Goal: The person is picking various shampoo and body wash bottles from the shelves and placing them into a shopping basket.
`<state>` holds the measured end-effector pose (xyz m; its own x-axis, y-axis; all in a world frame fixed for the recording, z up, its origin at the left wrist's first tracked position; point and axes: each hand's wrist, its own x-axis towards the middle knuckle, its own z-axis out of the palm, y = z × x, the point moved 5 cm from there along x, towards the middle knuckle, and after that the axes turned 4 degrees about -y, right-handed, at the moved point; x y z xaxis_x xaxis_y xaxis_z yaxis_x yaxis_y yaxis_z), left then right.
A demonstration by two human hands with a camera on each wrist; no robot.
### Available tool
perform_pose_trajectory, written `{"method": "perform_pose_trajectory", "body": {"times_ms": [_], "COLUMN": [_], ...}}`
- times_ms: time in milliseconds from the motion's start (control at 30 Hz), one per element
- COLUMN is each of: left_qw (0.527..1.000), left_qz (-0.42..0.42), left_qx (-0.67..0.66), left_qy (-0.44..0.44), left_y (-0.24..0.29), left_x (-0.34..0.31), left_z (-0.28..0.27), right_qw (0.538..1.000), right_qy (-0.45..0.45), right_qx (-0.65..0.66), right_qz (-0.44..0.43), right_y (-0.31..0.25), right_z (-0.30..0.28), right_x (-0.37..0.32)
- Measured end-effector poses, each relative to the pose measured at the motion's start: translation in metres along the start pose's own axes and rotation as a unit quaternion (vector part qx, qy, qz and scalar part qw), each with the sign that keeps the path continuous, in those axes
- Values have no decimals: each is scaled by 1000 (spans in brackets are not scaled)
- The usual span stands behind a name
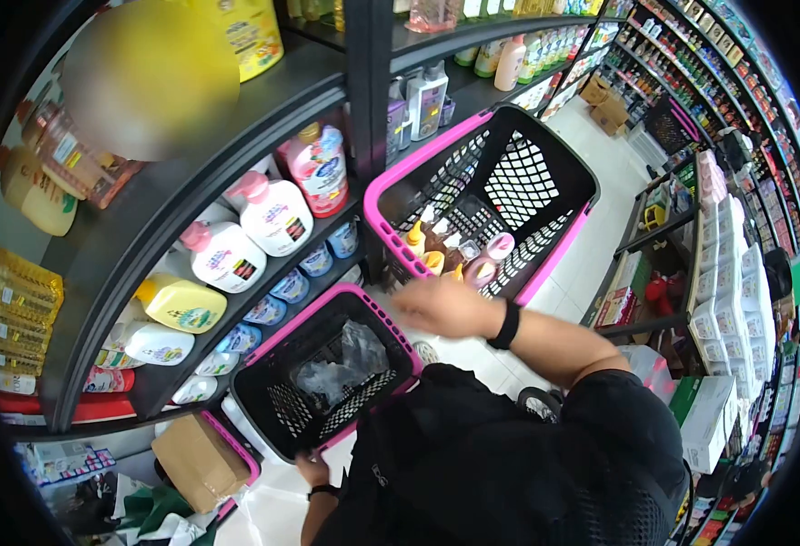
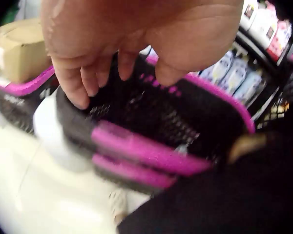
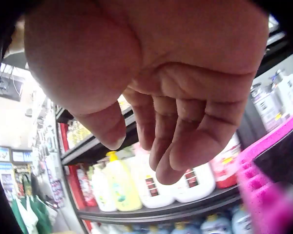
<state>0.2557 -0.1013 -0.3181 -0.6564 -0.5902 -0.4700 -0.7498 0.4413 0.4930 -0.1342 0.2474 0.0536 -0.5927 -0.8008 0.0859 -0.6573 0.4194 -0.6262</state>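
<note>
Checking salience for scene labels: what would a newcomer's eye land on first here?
Probably the two pink-rimmed black baskets: the larger basket at upper centre with bottles in its near end, the smaller basket below-left holding crumpled clear plastic. Next, the white pink-pump bottles and a yellow bottle on the curved shelf beside them. The right hand crosses centre, blurred.

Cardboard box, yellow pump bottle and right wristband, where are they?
Cardboard box [image 2: 27, 59]: left wrist view, side.
Yellow pump bottle [image 3: 123, 184]: right wrist view, body.
Right wristband [image 1: 506, 326]: head view, middle.
</note>
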Motion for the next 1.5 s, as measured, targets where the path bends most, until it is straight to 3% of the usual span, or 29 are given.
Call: {"method": "perform_pose_trajectory", "body": {"times_ms": [67,100,200,267,333,367,400,467,533,600,667,767,800,900,1000,1067,1100,1200,1367,1500], "left_qw": [978,963,939,945,951,956,959,963,961,960,964,976,974,954,886,936,941,944,928,932], "left_qz": [-105,-127,-170,-195,-202,-189,-177,-129,-110,-118,-142,-139,-109,-151,-195,-242,-255,-255,-275,-279], "left_qx": [124,128,43,-51,-133,-163,-186,-230,-254,-253,-217,-39,11,-198,-407,-232,-194,-189,-245,-229], "left_qy": [-130,-200,-296,-259,-192,-152,-119,-59,-13,-15,-51,-160,-200,-165,-105,-109,-109,-93,-45,-38], "left_y": [-51,-64,-60,-33,10,32,62,129,161,155,125,-10,11,4,3,-24,3,88,81,51], "left_x": [-45,-62,-82,-77,-68,-64,-64,-75,-89,-104,-120,-138,-155,-171,-192,-176,-175,-167,-163,-169], "left_z": [60,84,123,117,104,96,83,55,44,54,76,150,149,151,161,162,150,112,119,121], "right_qw": [997,990,965,929,837,823,807,717,770,762,770,839,860,885,907,908,892,904,899,902], "right_qy": [17,-14,-143,-308,-446,-474,-501,-609,-544,-549,-524,-404,-352,-289,-209,-175,-198,-181,-223,-237], "right_qx": [-49,-94,-180,-162,-239,-248,-259,-292,-296,-311,-322,-260,-232,-214,-189,-174,-154,-157,-222,-241], "right_qz": [55,105,126,126,207,190,175,173,152,144,168,255,288,297,314,339,376,354,304,270], "right_y": [62,109,212,282,373,401,414,432,432,454,471,455,455,465,497,499,492,488,479,437], "right_z": [-39,-50,-76,-68,-32,-19,-12,11,25,46,48,11,0,-8,4,4,-1,1,-2,-32], "right_x": [-14,-20,-24,-25,-34,-44,-53,-72,-85,-91,-90,-82,-82,-88,-92,-87,-84,-83,-78,-64]}}
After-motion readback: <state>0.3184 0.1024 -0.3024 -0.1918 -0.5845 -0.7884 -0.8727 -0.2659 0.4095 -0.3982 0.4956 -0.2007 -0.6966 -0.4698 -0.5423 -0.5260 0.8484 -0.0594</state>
